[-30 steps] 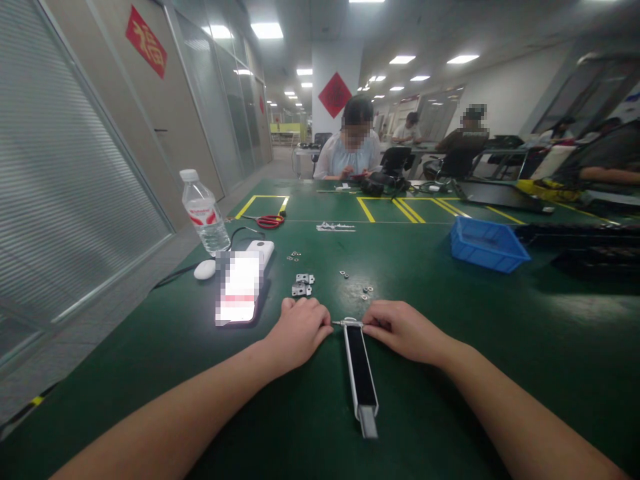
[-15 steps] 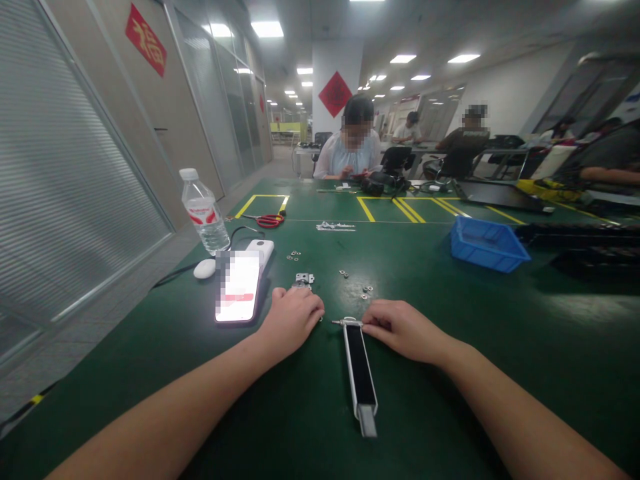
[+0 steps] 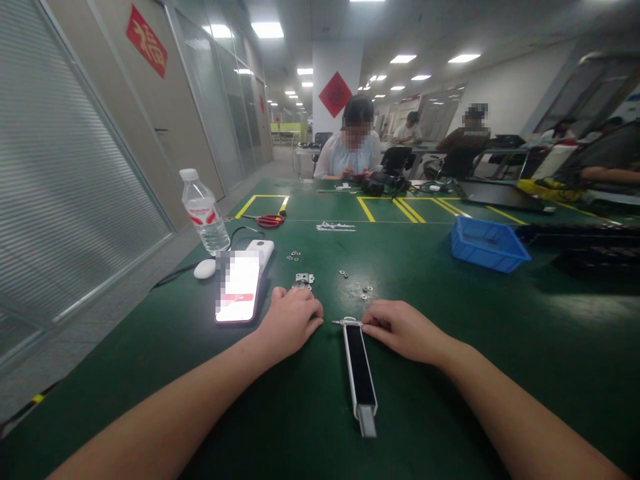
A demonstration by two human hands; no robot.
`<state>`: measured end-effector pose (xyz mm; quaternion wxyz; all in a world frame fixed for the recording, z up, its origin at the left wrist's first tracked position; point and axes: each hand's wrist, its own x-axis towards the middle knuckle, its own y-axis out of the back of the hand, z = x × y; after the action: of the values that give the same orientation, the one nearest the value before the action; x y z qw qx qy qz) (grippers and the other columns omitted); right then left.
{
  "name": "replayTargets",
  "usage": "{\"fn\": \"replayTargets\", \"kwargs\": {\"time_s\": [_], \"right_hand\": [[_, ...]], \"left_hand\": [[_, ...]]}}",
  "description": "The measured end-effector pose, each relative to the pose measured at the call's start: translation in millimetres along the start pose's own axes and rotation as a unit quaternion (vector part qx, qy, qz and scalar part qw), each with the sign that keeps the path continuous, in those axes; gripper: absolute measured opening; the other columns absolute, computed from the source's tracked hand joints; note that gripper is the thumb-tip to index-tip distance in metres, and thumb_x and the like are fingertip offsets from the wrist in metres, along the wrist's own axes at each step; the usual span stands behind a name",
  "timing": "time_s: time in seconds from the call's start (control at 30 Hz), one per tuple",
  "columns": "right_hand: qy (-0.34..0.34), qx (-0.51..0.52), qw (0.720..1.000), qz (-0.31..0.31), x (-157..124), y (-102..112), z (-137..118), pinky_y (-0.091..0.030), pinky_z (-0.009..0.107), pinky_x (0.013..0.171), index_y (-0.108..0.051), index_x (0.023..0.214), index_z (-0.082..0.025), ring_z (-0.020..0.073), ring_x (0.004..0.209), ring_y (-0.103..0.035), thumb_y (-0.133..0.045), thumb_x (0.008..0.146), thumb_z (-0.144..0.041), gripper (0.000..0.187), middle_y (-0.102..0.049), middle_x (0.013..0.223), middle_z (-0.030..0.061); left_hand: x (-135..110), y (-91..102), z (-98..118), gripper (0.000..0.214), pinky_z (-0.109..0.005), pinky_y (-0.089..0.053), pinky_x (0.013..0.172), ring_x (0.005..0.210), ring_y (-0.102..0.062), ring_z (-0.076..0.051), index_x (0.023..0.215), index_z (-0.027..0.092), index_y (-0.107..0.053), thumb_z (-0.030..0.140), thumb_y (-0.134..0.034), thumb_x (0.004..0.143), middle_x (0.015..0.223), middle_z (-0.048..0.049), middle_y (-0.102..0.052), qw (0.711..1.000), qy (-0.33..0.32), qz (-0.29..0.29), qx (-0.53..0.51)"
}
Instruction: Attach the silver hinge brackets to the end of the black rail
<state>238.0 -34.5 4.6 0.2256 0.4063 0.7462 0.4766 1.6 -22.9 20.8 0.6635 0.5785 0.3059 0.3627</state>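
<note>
My left hand (image 3: 294,321) rests on the table with thumb and fingertips pressed together. Whatever they hold, if anything, is hidden. Just beyond its knuckles lie small metal brackets (image 3: 303,279). My right hand (image 3: 400,328) is closed at the far end of a long, narrow white-framed bar with a black face (image 3: 361,367), its fingertips on the thin metal pin (image 3: 345,323) lying across that end. The pin's tip points left, towards my left hand, with a gap between. A flat grey metal tongue (image 3: 367,423) sticks out of the bar's near end.
Small washers and nuts (image 3: 367,292) lie in loose groups ahead of my hands. On the left are a lit phone (image 3: 237,293), a water bottle (image 3: 204,217) and red-handled scissors (image 3: 270,221). A blue bin (image 3: 487,245) stands right. A person (image 3: 350,150) sits opposite.
The left fingertips have closed and shifted slightly; a small light ring that showed beside them is out of sight. My right hand and the bar have stayed put.
</note>
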Motion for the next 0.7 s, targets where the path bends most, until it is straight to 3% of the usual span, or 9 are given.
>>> {"fn": "replayTargets", "kwargs": {"time_s": [0.27, 0.7], "right_hand": [[-0.006, 0.001, 1.000, -0.001, -0.2, 1.4, -2.6, -0.039, 0.025, 0.062, -0.064, 0.084, -0.017, 0.0134, 0.067, -0.053, -0.056, 0.089, -0.022, 0.011, -0.060, 0.075, 0.0016], [0.000, 0.002, 1.000, 0.001, -0.3, 1.9, -3.1, -0.040, 0.025, 0.062, -0.065, 0.084, -0.018, 0.0138, 0.068, -0.053, -0.056, 0.089, -0.022, 0.011, -0.059, 0.076, 0.0016]], "left_hand": [[0.4, 2.6, 4.2, 0.013, -0.041, -0.033, 0.086, 0.102, -0.052, -0.025, 0.096, 0.018, -0.060, 0.022, -0.049, 0.093, 0.104, -0.0062, -0.059, 0.997, 0.019, -0.065, -0.035], [-1.4, -3.3, 9.1, 0.010, -0.039, -0.030, 0.083, 0.096, -0.051, -0.025, 0.094, 0.017, -0.060, 0.020, -0.050, 0.092, 0.099, -0.0068, -0.058, 0.999, -0.003, -0.021, 0.036]]}}
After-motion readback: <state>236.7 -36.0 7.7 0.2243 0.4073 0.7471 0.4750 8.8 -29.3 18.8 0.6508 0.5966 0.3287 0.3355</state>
